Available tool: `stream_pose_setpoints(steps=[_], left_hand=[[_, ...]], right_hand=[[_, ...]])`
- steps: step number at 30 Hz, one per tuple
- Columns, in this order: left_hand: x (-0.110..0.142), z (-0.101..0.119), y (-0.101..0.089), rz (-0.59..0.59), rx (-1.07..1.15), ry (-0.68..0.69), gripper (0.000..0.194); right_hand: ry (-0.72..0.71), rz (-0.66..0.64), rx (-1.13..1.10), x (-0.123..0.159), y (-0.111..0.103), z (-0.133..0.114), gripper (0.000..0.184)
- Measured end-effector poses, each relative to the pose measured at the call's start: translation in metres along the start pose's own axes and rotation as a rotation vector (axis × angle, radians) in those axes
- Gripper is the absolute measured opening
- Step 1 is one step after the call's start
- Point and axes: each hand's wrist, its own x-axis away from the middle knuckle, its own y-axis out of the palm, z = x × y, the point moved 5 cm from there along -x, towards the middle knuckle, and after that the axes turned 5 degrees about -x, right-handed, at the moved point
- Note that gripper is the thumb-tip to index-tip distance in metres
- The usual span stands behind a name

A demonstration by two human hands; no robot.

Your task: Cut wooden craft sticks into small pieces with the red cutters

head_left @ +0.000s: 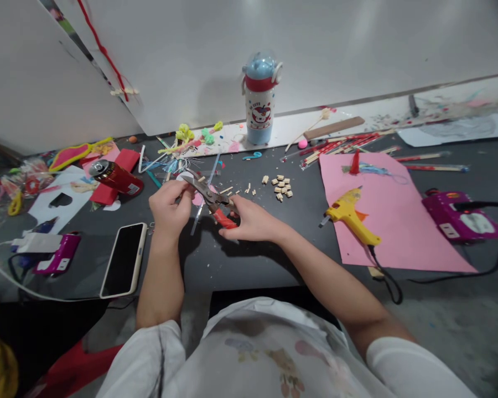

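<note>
Mid-frame, my right hand (253, 218) is wrapped around the red-handled pliers (211, 200), whose nose points to the upper left. My left hand (170, 207) is curled closed beside their tip; I cannot tell what, if anything, it pinches. Short wooden pieces (280, 184) lie right of centre on the desk (249, 271).

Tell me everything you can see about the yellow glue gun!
The glue gun looks like plastic: yellow body and handle, with an orange trigger. It lies on its side on the pink paper, nozzle pointing away from the person and rightward. A see-through glue stick pokes from its back end, past the paper's left edge. A black cord leaves the handle and droops over the table's front edge. No hand touches it.
</note>
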Motion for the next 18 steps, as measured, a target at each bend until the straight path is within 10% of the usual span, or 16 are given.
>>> stream_pose_setpoints(steps=[18], left_hand=[[0.005,-0.019,0.006,-0.010,0.015,-0.147,0.014]], right_hand=[[0.022,-0.031,0.025,-0.001,0.000,-0.004,0.043]])
